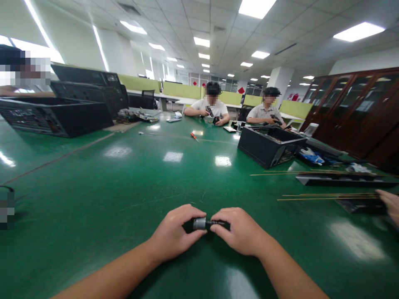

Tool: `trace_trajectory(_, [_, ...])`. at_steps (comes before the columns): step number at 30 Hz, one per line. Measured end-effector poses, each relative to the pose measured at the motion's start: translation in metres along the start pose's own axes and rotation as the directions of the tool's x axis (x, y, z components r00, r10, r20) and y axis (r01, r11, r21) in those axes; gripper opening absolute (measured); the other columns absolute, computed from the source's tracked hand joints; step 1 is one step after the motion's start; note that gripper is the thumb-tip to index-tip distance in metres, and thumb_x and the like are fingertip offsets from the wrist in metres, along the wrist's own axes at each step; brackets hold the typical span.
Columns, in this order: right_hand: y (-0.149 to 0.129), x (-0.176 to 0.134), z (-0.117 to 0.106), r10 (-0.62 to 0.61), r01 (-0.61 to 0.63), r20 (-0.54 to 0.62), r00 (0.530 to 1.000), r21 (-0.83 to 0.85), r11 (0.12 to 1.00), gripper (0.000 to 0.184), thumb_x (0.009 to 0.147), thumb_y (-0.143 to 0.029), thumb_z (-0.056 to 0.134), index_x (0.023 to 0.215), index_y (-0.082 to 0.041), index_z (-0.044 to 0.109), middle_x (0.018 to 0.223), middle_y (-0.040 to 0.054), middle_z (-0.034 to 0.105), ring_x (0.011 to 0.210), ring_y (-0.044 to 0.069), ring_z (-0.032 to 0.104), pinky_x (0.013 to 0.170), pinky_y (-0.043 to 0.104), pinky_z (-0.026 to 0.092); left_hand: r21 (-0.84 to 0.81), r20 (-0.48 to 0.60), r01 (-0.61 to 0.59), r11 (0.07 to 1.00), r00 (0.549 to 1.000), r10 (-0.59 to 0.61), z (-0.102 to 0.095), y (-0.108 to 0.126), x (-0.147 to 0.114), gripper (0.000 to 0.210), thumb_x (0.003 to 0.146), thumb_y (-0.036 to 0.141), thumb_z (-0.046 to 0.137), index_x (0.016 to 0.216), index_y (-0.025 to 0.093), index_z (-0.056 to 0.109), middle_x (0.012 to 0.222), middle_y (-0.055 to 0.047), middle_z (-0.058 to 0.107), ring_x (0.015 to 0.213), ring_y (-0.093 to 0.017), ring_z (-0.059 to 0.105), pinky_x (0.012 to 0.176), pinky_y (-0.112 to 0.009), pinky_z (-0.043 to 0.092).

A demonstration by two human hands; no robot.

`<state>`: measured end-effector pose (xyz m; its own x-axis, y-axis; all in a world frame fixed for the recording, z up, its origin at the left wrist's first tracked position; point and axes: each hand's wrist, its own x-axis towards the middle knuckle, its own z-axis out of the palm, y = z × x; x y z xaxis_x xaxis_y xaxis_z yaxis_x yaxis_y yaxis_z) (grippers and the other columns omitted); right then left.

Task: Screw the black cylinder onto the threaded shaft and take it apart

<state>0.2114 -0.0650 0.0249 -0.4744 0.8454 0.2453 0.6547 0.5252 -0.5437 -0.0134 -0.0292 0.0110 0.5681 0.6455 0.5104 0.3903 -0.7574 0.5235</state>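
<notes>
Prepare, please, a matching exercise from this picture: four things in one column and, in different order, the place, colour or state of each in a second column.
1. Left hand
2. Screwdriver
3. Right hand
4. Thin rods

A. gold-coloured
B. gripping the grey cylinder
C. gripping the dark slim part
D. orange-handled, lying on the green table

Pairs: 1-B, 2-D, 3-C, 4-A
</notes>
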Motion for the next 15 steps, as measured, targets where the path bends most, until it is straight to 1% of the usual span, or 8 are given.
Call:
trace_trajectory(8, [0.0002,-0.0003,-0.0005,0.014,-0.014,0.005,1.000,0.003,1.000,0.014,0.092,-0.028,0.060,0.096,-0.022,0.072,0.089,0.0018,0.073,0.082,0.017,0.065,0.075,0.027,0.043,-0.006,-0.004,0.009,1.000,1.000,-0.009,0.0003,-0.0005,-0.0013,0.028,0.076,0.019,0.075,0.103,0.022,0.068,0.091,0.000,0.072,0.082,-0.015,0.067,0.077,-0.027,0.053])
trace_trajectory(15, [0.0008,-0.0009,-0.0038,0.028,-0.028,-0.005,1.000,0.000,1.000,0.013,0.092,-0.028,0.061,0.095,-0.022,0.072,0.088,0.0008,0.073,0.083,0.016,0.065,0.076,0.027,0.043,0.002,-0.021,0.001,1.000,1.000,-0.001,-0.0004,-0.0015,-0.0007,0.027,0.077,0.021,0.076,0.103,0.022,0.068,0.091,0.000,0.073,0.083,-0.014,0.067,0.078,-0.026,0.053])
